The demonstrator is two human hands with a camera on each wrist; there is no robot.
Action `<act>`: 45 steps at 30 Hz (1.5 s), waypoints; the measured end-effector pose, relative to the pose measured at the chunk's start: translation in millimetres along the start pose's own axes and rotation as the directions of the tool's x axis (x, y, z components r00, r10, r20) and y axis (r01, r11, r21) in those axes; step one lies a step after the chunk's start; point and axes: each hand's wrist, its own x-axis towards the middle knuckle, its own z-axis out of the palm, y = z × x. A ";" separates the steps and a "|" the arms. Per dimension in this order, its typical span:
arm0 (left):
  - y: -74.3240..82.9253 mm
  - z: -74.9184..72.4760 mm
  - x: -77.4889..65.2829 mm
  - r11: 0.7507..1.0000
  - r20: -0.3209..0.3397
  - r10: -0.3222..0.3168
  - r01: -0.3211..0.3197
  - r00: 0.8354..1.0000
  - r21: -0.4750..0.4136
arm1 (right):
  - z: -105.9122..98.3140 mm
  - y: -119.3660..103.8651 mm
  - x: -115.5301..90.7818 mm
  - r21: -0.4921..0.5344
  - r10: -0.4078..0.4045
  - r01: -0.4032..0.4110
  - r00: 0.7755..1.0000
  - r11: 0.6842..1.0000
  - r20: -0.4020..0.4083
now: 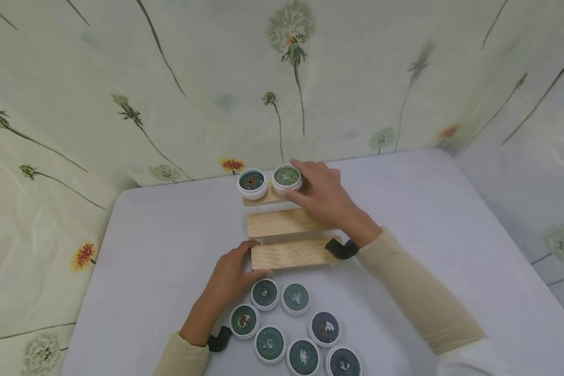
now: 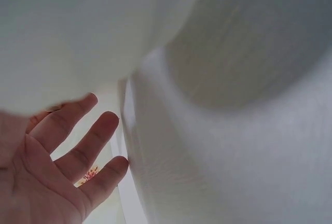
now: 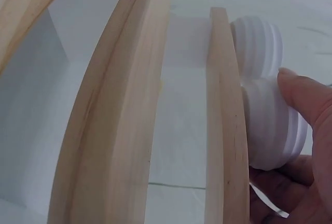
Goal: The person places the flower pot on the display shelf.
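Note:
A three-tier display stand (image 1: pixel 291 254) with pale wooden shelves and whitish side panels stands on the table. On its top shelf (image 1: pixel 263 200), my right hand (image 1: pixel 326 193) grips a white ribbed jar (image 1: pixel 286 177) with a light green top, thumb and fingers at its side. In the right wrist view this jar (image 3: pixel 270 125) sits against the shelf board, beside another white jar (image 3: pixel 257 47), whose dark teal top (image 1: pixel 252 181) shows from above. My left hand (image 1: pixel 230 271) holds the left end of the lowest shelf between thumb and index finger; its other fingers (image 2: pixel 85 151) are extended.
Several white jars with dark green and grey-blue tops stand in front of the stand, the nearest a jar (image 1: pixel 265 293) close to my left thumb. A white cloth (image 1: pixel 183 219) covers the table. Behind it hangs a dandelion-print curtain (image 1: pixel 207 78).

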 end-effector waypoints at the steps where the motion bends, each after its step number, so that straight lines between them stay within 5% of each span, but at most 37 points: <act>1: 0.1 0.1 -0.2 1.000 0.001 -0.002 0.002 1.000 0.000 | 0.3 -0.1 0.3 0.001 -0.001 0.001 1.000 1.000 0.001; 25: -2.8 2.2 -3.2 1.000 -0.010 0.008 -0.007 1.000 0.019 | 10.0 -3.4 1.7 0.038 0.008 -0.006 0.998 0.999 -0.057; 45: -3.1 2.2 -0.8 1.000 -0.008 0.020 -0.020 1.000 0.023 | 4.8 0.1 0.9 0.068 0.060 -0.059 0.998 0.996 -0.016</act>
